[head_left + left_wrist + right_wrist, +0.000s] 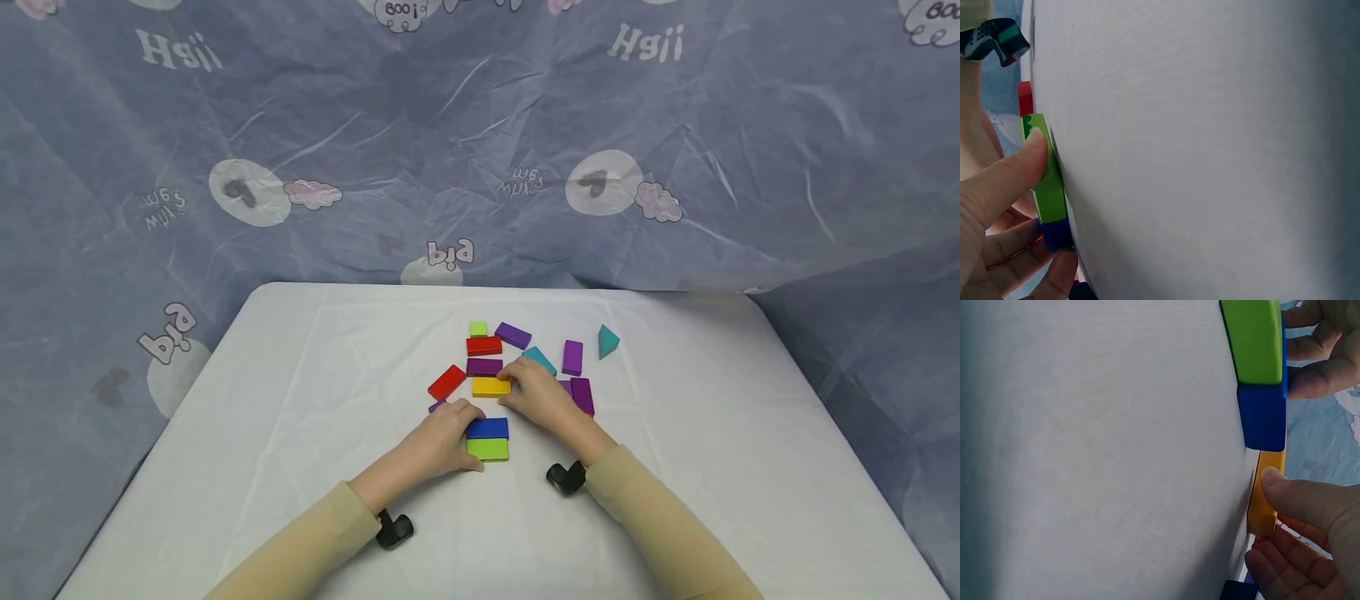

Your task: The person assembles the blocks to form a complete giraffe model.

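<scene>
A lime green block (487, 450) lies against a blue block (487, 428), one behind the other. My left hand (438, 440) holds the pair from the left; in the left wrist view its thumb presses the green block (1051, 197) and its fingers curl by the blue block (1057, 235). Behind them lies a yellow block (491, 387), its right end pinched by my right hand (542, 398). The right wrist view shows the thumb on the yellow block (1264, 509), with fingers at its other side.
Beyond the yellow block lie a purple block (484, 367), a red block (484, 346) and a small green block (477, 329). Another red block (447, 382) is at the left. Several purple and teal blocks lie to the right, including a teal wedge (608, 342). The cloth (300, 375) is white.
</scene>
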`<state>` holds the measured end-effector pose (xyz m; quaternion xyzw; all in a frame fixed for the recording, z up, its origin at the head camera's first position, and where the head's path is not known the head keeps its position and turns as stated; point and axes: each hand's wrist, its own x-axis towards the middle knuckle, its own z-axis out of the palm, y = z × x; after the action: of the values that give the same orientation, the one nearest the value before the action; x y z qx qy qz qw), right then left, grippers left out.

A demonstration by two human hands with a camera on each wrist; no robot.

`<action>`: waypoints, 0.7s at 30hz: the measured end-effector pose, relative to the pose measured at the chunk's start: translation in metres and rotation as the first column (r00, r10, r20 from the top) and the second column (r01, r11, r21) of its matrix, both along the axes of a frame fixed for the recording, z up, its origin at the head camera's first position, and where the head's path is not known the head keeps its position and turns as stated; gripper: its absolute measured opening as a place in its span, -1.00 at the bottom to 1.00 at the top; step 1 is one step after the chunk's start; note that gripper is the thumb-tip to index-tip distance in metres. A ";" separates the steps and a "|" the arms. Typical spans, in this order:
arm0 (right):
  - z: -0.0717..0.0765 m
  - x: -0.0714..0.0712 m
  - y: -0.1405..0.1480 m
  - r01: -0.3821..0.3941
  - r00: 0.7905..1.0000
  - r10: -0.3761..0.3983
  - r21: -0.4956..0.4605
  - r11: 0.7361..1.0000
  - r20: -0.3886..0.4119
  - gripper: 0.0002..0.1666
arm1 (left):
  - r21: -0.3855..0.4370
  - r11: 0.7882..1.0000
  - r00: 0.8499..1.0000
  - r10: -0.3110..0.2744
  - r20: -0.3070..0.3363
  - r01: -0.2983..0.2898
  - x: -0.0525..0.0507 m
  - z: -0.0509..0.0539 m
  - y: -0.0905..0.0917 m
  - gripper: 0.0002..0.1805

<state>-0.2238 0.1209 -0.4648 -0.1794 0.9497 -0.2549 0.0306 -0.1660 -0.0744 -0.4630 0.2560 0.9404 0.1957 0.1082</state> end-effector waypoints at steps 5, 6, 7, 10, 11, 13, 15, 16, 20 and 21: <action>-0.002 0.000 0.001 -0.015 1.000 0.015 0.017 1.000 -0.021 -0.59 | 0.002 1.000 1.000 -0.012 0.009 0.012 0.002 0.000 -0.001 -0.24; -0.002 -0.001 0.001 -0.017 1.000 0.018 0.021 1.000 -0.026 -0.59 | 0.005 1.000 1.000 -0.011 0.010 0.011 0.002 0.000 -0.001 -0.24; -0.002 -0.001 0.001 -0.020 0.999 0.021 0.022 1.000 -0.028 -0.59 | 0.007 1.000 1.000 -0.011 0.011 0.011 0.002 0.000 -0.002 -0.24; -0.002 0.000 0.003 -0.022 0.999 0.023 0.023 0.999 -0.029 -0.57 | 0.015 1.000 1.000 -0.006 0.017 0.005 0.002 0.000 -0.002 -0.25; -0.002 0.000 0.004 -0.020 1.000 0.020 0.021 1.000 -0.024 -0.57 | 0.016 1.000 1.000 -0.005 0.018 0.005 0.002 0.000 -0.002 -0.25; -0.001 0.002 0.007 -0.012 1.000 0.012 0.015 1.000 -0.025 -0.57 | 0.018 1.000 1.000 -0.004 0.017 0.004 0.002 -0.001 -0.002 -0.25; 0.002 0.005 0.012 -0.004 1.000 0.004 -0.003 1.000 -0.022 -0.58 | 0.019 1.000 1.000 -0.005 0.013 0.004 0.002 -0.001 -0.003 -0.25; 0.004 0.006 0.015 -0.001 1.000 0.000 -0.011 1.000 -0.025 -0.59 | 0.020 1.000 1.000 -0.004 0.014 0.004 0.002 -0.001 -0.003 -0.26; 0.014 0.018 0.030 0.005 1.000 -0.005 -0.058 0.998 -0.007 -0.63 | 0.026 1.000 1.000 -0.004 0.015 0.004 0.002 -0.001 -0.003 -0.25; 0.017 0.022 0.034 0.005 1.000 -0.005 -0.057 0.998 -0.002 -0.63 | 0.028 1.000 1.000 -0.004 0.018 0.003 0.002 -0.001 -0.003 -0.25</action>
<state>-0.2019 0.1551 -0.4482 -0.1780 0.9425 -0.2818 0.0237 -0.1635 -0.0774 -0.4636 0.2573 0.9361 0.2111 0.1136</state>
